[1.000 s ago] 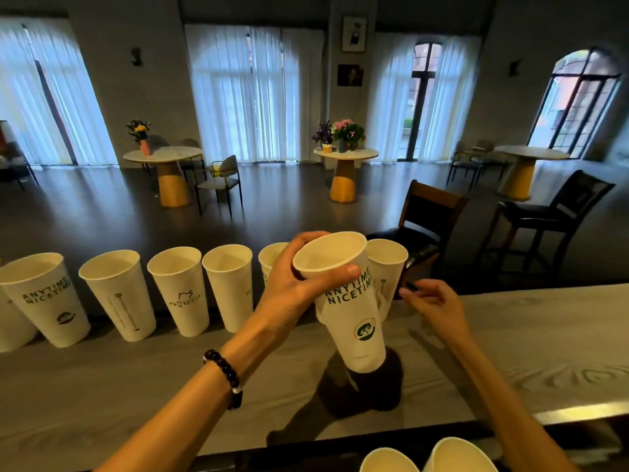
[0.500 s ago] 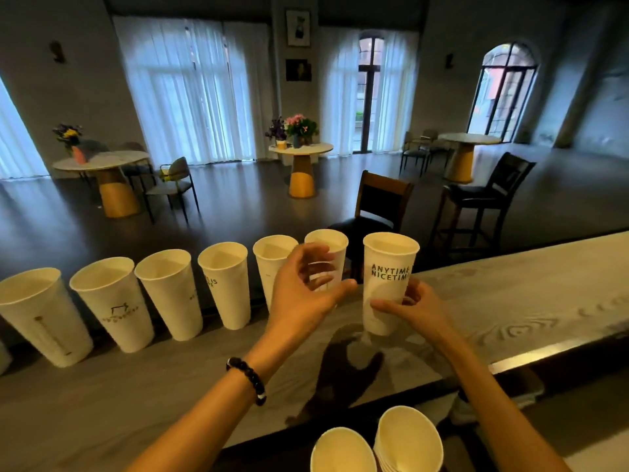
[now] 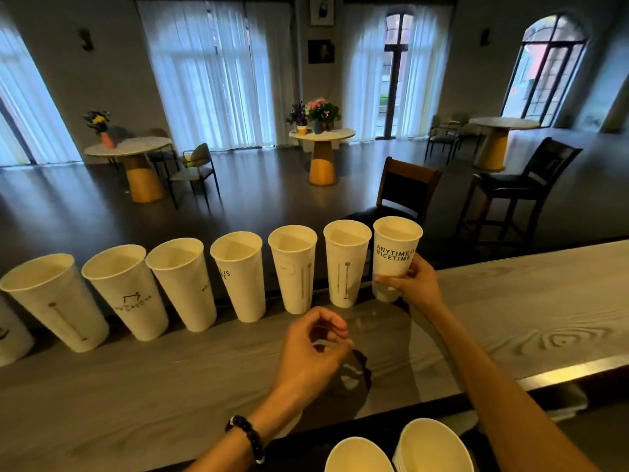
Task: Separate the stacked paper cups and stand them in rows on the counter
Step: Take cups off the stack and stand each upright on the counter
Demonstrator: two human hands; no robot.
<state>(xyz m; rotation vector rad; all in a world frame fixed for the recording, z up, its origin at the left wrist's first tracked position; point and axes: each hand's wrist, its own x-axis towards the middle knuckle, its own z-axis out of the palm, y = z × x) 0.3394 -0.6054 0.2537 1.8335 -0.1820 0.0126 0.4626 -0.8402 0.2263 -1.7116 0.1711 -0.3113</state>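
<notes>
Between the thumb and curled fingers of the right hand (image 3: 413, 284) sits the lower part of the lettered cup (image 3: 394, 257), a white paper cup printed ANYTIME and NICETIME; the thumb lies across its near side and the fingers wrap round its right side, clamped on it. Its base is at the wooden counter (image 3: 510, 321), though whether it fully rests there cannot be told. Just left of those fingers stands the row of cups (image 3: 238, 277), six more white cups upright along the far edge of the counter, the nearest one just beside the held cup, and part of another shows at the left edge of the view. Nearer the person, the left hand (image 3: 315, 349) hangs above the counter with its fingers loosely curled toward the thumb and nothing between them; a beaded bracelet (image 3: 246, 437) circles that wrist. Below both hands, at the bottom edge of the view, the open mouths of the stacked cups (image 3: 398, 449) show, well apart from the fingers of either hand
</notes>
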